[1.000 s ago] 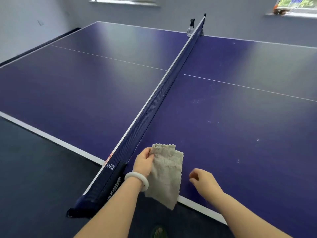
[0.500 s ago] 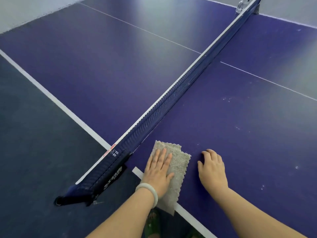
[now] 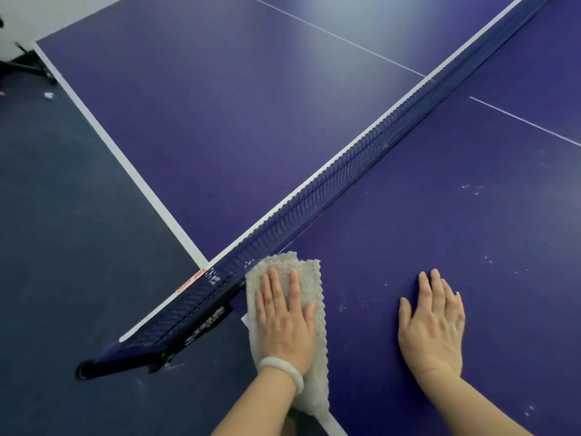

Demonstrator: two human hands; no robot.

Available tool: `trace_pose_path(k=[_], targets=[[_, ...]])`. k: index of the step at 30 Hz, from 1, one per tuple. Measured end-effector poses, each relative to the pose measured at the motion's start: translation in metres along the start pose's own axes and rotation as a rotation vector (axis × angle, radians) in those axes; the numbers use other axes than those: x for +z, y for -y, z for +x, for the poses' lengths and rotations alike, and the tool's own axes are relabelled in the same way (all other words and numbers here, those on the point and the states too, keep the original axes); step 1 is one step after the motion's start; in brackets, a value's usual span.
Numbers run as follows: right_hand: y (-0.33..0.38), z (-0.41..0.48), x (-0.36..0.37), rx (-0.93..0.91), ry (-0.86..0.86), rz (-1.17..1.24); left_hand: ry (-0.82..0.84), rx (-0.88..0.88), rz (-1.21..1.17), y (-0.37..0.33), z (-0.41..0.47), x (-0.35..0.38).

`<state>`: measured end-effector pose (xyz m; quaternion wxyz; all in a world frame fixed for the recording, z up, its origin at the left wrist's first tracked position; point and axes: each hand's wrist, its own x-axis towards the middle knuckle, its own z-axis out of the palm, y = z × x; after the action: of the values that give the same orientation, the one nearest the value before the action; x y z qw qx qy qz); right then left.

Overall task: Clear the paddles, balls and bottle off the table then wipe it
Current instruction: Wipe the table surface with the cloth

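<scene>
In the head view, the left hand (image 3: 284, 322) lies flat with straight fingers on a folded beige cloth (image 3: 311, 275), pressing it to the desk (image 3: 440, 215) at the near edge, just beside the net (image 3: 330, 184) and its clamp (image 3: 201, 322). The right hand (image 3: 432, 325) rests palm down on bare desk, fingers spread, holding nothing. No paddles, balls or bottle show. The cloth's near end hangs over the edge, so a flat palm without grip could let it slide off. A stroke toward the net may snag the cloth on the clamp. White specks (image 3: 471, 188) farther right might merely be scattered.
</scene>
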<state>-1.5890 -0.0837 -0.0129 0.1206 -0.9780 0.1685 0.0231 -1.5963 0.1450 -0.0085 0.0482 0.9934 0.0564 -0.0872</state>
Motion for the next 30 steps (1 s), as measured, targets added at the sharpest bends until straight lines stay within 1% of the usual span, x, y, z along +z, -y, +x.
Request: trace_pose_path(k=[2, 5, 14, 19, 21, 22, 25, 27, 30], targets=[[0.0, 0.001, 0.0, -0.004, 0.0, -0.011, -0.043, 0.023, 0.033, 0.012, 0.02, -0.002], [0.001, 0.002, -0.001, 0.006, -0.008, -0.019, -0.028, 0.147, 0.071, 0.028, 0.038, -0.006], [-0.001, 0.001, 0.001, 0.009, -0.001, -0.001, 0.039, 0.439, 0.018, 0.069, 0.022, -0.01], [0.0, 0.001, 0.001, 0.015, -0.012, 0.014, 0.059, 0.63, 0.146, 0.079, 0.051, -0.018], [0.001, 0.001, 0.001, 0.017, -0.008, 0.009, 0.051, 0.631, 0.155, 0.079, 0.053, -0.019], [0.001, 0.001, 0.001, 0.019, -0.006, 0.008, 0.038, 0.604, 0.142, 0.077, 0.05, -0.018], [0.001, 0.0, 0.001, 0.028, -0.011, 0.009, 0.021, 0.405, 0.065, 0.057, 0.023, -0.011], [0.002, 0.0, 0.0, 0.027, -0.023, 0.013, 0.021, 0.32, 0.039, 0.035, -0.001, -0.002], [0.001, 0.0, 0.001, 0.024, -0.023, 0.011, 0.034, 0.349, 0.006, -0.013, -0.019, 0.009]])
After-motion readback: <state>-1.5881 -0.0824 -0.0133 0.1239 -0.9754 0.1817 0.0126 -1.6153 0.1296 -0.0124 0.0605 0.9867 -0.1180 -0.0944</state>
